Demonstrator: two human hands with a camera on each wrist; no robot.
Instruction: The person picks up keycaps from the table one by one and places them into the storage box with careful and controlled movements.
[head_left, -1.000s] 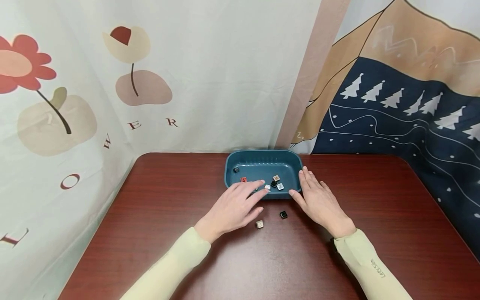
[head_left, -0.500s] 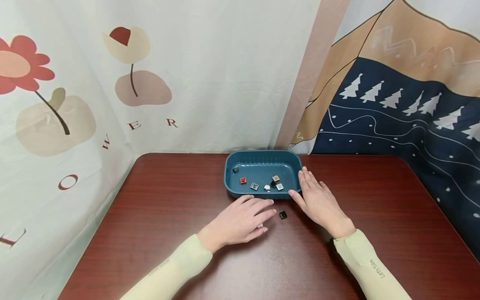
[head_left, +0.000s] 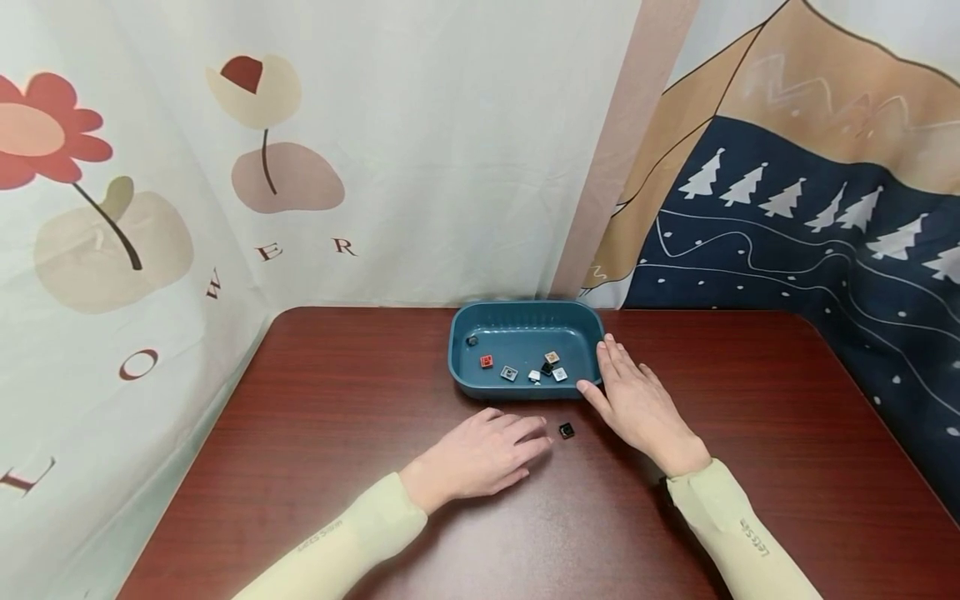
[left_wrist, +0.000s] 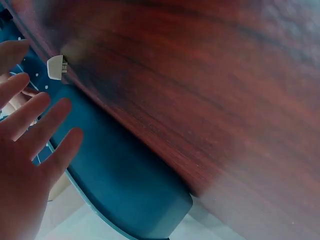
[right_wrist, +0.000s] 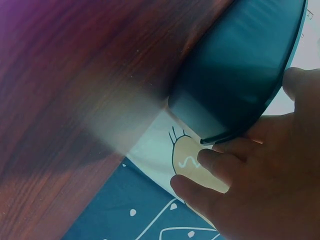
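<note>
My left hand [head_left: 480, 454] hovers low over the table in front of a blue tray [head_left: 525, 393], fingers loosely bent. A beige keycap [left_wrist: 56, 67] shows close by its fingertips in the left wrist view; in the head view that hand hides it. A black keycap [head_left: 566, 430] lies on the table just right of the left fingertips. My right hand [head_left: 648, 410] rests against the tray's right end, straight fingers along the side and thumb at the front corner. Inside the tray lie several keycaps, among them a red keycap [head_left: 487, 362] and a grey keycap [head_left: 509, 373].
The tray stands at the back edge of a dark red wooden table [head_left: 337, 375]. Behind it hangs a white curtain [head_left: 435, 167] with flower prints, with a navy and tan printed cloth [head_left: 750, 233] to the right.
My left hand has moved back from over the tray's front rim, down onto the beige keycap's place, covering it in the head view. The right hand stays at the tray.
</note>
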